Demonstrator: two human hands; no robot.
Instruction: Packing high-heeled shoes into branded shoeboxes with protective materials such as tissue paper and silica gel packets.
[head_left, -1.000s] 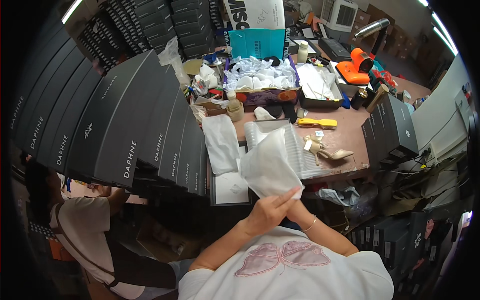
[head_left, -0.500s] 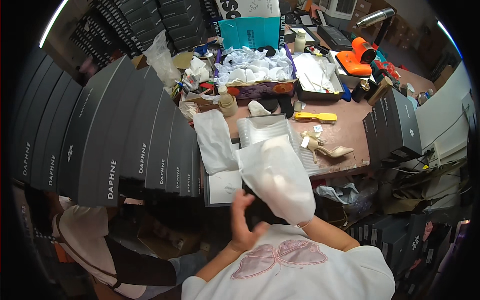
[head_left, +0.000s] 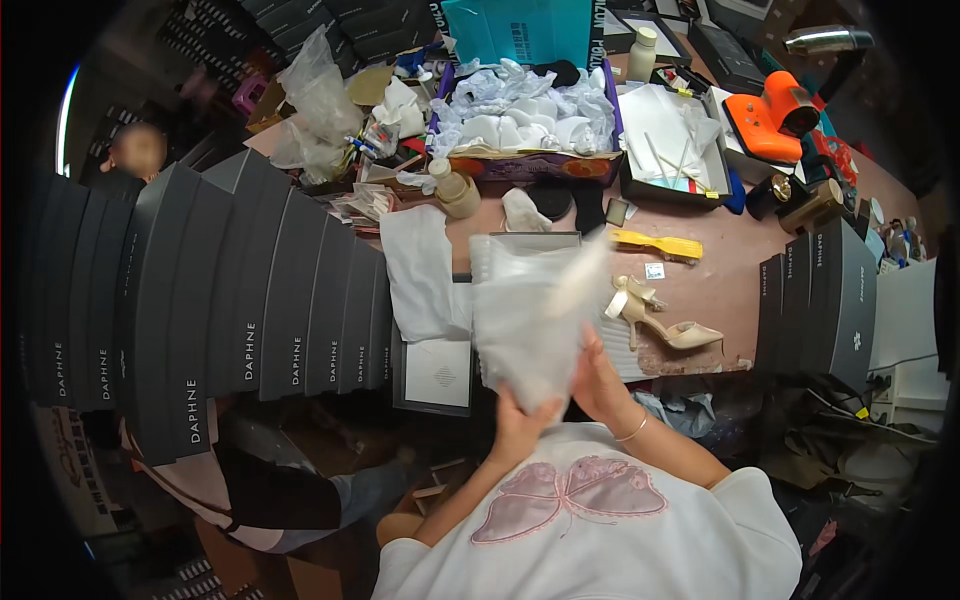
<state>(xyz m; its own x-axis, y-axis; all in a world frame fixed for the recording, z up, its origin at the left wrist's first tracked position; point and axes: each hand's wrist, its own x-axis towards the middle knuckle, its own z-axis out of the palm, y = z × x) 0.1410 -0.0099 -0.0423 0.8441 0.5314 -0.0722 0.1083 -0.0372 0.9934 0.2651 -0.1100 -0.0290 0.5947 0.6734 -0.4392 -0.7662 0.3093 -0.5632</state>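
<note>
Just in front of my body I hold a white translucent bag, with a blurred beige shape showing in its upper right part, likely a shoe. My left hand grips the bag's lower end, fingers closed on it. My right hand is closed on its lower right side. To the right, a beige heeled shoe lies on its side on the table. Behind the bag is a grey box, mostly covered by the bag. A second flat white bag lies to the left, over a box with a white card.
Tall dark shoeboxes stand in a row at left, others at right. Further back are a crate of white crumpled paper, a yellow brush, a bottle and an orange tool. Another person is at lower left.
My left hand has moved from free and spread to gripping the bag's lower end. My right hand, earlier covered by the bag, now shows outside it. The bag has swung upright and slightly left.
</note>
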